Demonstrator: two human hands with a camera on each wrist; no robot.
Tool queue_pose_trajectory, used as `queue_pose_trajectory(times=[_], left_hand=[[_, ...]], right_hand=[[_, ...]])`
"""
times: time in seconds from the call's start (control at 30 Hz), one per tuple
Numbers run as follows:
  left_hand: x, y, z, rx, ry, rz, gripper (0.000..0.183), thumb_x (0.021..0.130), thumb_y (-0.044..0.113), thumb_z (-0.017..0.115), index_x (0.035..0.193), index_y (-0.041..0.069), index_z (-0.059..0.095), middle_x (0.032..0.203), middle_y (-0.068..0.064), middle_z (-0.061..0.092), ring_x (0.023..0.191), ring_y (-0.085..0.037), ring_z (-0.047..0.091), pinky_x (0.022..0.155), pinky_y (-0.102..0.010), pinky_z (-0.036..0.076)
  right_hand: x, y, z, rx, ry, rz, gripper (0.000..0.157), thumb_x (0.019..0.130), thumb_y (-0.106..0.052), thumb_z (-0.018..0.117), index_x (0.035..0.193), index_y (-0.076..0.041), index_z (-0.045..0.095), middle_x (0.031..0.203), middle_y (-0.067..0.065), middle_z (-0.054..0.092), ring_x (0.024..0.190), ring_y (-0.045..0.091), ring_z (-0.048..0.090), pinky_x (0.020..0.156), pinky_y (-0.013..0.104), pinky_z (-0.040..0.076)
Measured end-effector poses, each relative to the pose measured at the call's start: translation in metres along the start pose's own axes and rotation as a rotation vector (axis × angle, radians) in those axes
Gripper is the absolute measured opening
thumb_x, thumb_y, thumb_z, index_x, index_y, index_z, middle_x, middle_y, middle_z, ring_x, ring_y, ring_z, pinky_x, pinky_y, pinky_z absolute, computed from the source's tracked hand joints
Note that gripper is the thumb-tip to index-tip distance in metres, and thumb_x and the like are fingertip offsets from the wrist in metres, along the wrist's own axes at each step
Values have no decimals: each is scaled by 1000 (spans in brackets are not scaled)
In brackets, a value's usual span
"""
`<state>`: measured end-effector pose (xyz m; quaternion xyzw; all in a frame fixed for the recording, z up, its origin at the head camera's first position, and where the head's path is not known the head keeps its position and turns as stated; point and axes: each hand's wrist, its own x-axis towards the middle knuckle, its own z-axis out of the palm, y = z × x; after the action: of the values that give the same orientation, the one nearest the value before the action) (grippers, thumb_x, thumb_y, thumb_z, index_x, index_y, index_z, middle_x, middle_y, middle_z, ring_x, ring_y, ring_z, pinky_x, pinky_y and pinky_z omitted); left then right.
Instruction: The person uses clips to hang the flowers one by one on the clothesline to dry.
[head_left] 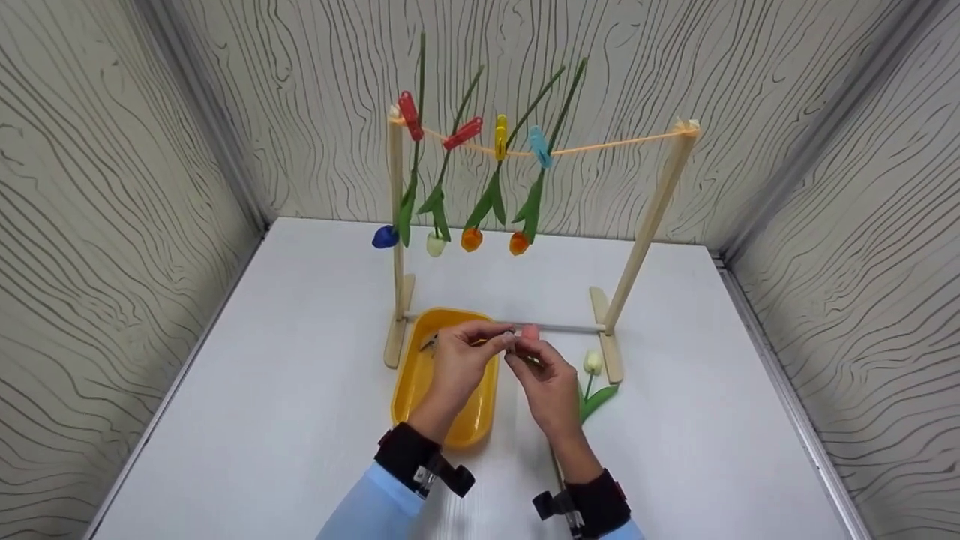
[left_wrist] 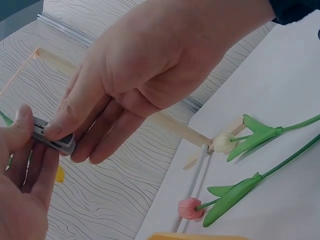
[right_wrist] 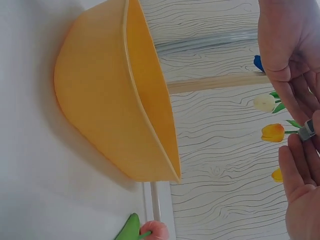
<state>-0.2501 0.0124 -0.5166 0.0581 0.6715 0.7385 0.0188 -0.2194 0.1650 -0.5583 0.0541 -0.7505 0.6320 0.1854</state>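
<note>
A grey clothespin [left_wrist: 63, 144] is pinched between both hands, above the table by the right side of the yellow bin [head_left: 403, 379]. My left hand [head_left: 459, 367] holds one end between thumb and fingers. From the other side, my right hand [head_left: 553, 384] pinches it with the thumb on top. Most of the clothespin is covered by fingertips in the head view. Beneath the right hand lie a pink tulip [left_wrist: 190, 208], partly hidden in the head view, and a white tulip [head_left: 592, 363], both with green leaves.
Behind the hands stands a wooden frame [head_left: 649, 217] with an orange string [head_left: 615, 143]. Four-coloured tulips hang head-down from it: blue [head_left: 385, 237], white [head_left: 436, 244] and orange [head_left: 472, 239], under red, yellow and blue clothespins [head_left: 540, 146]. Something small and dark lies inside the bin.
</note>
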Motion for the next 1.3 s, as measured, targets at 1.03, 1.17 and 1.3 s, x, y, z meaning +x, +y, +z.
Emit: queue_pose_trajectory(times=[1.03,1.17,1.3], left_hand=[[9,0,-27,54,26,-22,23,96,18,85,114,6,84,106,-4,84,96,-15,73,86,-22,63],[8,-1,-29,54,28,-21,22,95,17,85,114,5,84,104,-3,84,94,-14,72,82,-21,62],[6,-2,-29,58,36,-8,21,95,15,85,113,3,84,102,-4,85,92,-13,72,80,-21,61]], right_hand=[[29,67,-80,-1212,-1036,-1169,38,96,-16,81,132,-25,78,146,0,74,137,19,70,117,37,57],[22,77,-80,-1216,-1035,-1334,31,91,-16,85,121,-24,81,128,-6,81,119,11,77,107,28,61],[18,86,-79,-1246,-1024,-1407,23,92,-19,85,114,-26,81,113,-11,81,105,5,76,98,22,63]])
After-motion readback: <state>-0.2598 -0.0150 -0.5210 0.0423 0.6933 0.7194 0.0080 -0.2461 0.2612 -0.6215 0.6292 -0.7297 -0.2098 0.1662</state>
